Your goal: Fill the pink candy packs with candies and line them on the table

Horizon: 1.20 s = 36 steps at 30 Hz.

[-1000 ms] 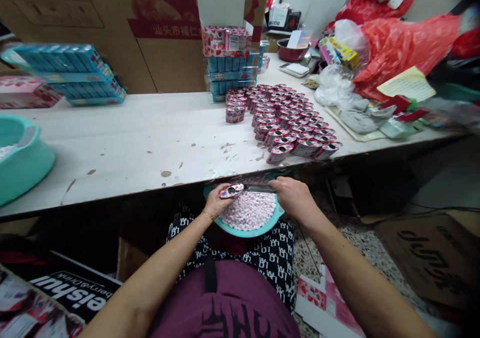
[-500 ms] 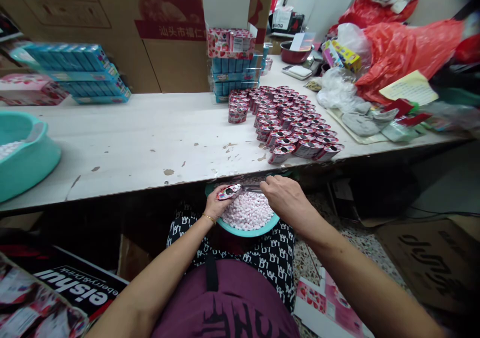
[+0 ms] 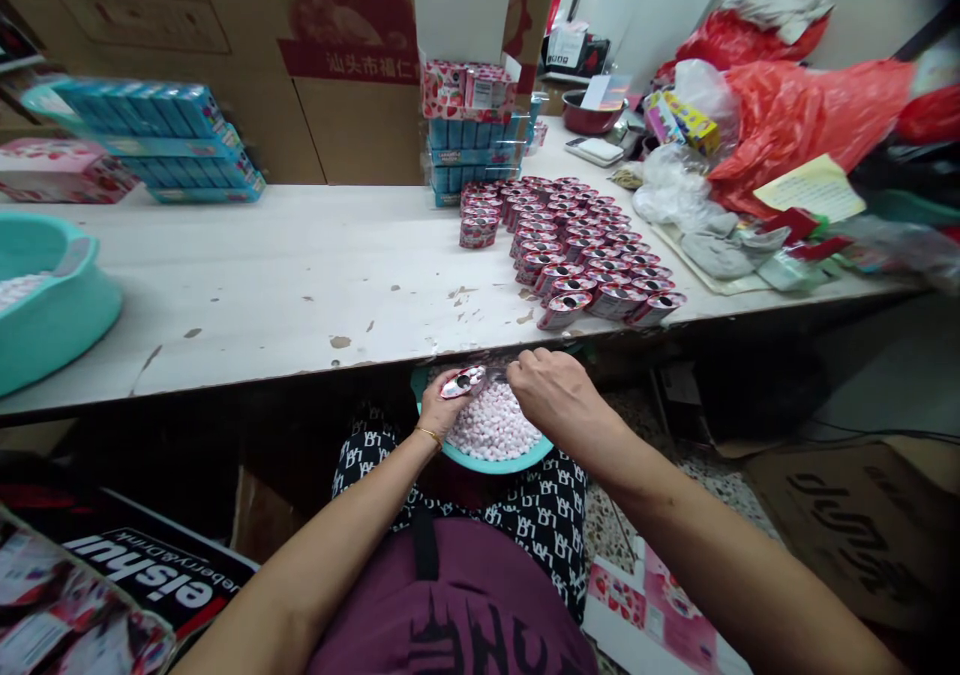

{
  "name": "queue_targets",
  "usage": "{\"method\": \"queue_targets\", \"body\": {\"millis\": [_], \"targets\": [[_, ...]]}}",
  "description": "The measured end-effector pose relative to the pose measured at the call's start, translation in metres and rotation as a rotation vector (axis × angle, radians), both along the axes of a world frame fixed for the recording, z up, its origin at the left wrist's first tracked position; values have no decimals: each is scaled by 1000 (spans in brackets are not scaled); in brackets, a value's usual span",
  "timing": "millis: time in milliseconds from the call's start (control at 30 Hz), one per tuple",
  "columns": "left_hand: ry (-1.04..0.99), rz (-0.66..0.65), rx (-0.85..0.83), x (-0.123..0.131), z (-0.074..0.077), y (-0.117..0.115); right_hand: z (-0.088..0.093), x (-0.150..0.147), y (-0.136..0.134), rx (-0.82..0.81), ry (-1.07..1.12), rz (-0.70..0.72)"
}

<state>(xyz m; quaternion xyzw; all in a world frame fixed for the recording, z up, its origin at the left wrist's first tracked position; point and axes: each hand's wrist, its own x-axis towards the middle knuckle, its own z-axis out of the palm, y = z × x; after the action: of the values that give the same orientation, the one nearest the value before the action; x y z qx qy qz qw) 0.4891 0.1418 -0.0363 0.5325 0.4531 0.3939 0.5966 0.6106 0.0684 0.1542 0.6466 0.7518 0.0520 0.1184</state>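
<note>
My left hand [image 3: 441, 407] is closed around a small oval candy box [image 3: 463, 382] with pink and red print, its dark round opening facing up. White candies show at the box's end nearest my right hand. That right hand [image 3: 546, 380] is curled in a grip on a thin metal scoop [image 3: 496, 367], mostly hidden by the fingers and blurred, its tip close to the box. Both hands are over a turquoise basin [image 3: 491, 465] in my lap, which holds a heap of small pale pink-white candies [image 3: 491, 423].
Rows of similar oval boxes [image 3: 566, 305] stand on the white table [image 3: 360, 285]. Blue packs [image 3: 187, 145] and a second turquoise basin [image 3: 82, 315] are on its left. Red plastic bags [image 3: 810, 115] pile up at the right. Cartons [image 3: 847, 525] lie on the floor.
My right hand has shifted slightly left, with the scoop, toward the box. The left hand has moved a little right, and more white candies show at the box's opening.
</note>
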Motion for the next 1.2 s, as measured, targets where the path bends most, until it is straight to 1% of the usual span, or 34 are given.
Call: {"method": "queue_targets", "body": {"millis": [167, 267, 367, 467, 567, 633, 667, 733, 800, 867, 933, 967, 1033, 1100, 1167, 1200], "targets": [[-51, 18, -13, 0, 2, -1, 0, -6, 3, -17, 8, 14], [-68, 15, -27, -3, 2, 0, 3, -2, 3, -11, 27, 16], [-88, 7, -53, -6, 1, 2, 5, 7, 2, 31, 22, -34], [-85, -16, -50, -6, 0, 6, 2, 11, 2, 33, 8, -77], [-41, -20, -10, -7, 3, 6, -4, 9, 3, 13, 40, -29], [-4, -29, 31, -11, 9, 4, -5, 11, 0, 32, 69, -10], [7, -36, 52, -14, 15, 3, -5, 16, -3, 65, 80, -24], [10, -58, 102, -20, 31, 2, -6, 32, -13, 173, 118, -87], [7, -70, 162, -23, 52, 8, -13, 54, -30, 306, 214, -144], [13, -86, 236, -17, 72, 27, -29, 77, -49, 404, 347, -164], [30, -109, 302, 2, 86, 59, -52, 93, -69, 448, 447, -176], [50, -120, 330, 16, 89, 79, -65, 97, -77, 458, 481, -188], [116, -118, 371, 48, 92, 124, -90, 99, -91, 457, 545, -218], [187, -70, 395, 79, 90, 166, -111, 96, -99, 448, 599, -232], [210, -5, 424, 98, 89, 194, -129, 90, -99, 439, 621, -233], [201, 34, 440, 100, 89, 201, -136, 89, -96, 431, 622, -235]]}}
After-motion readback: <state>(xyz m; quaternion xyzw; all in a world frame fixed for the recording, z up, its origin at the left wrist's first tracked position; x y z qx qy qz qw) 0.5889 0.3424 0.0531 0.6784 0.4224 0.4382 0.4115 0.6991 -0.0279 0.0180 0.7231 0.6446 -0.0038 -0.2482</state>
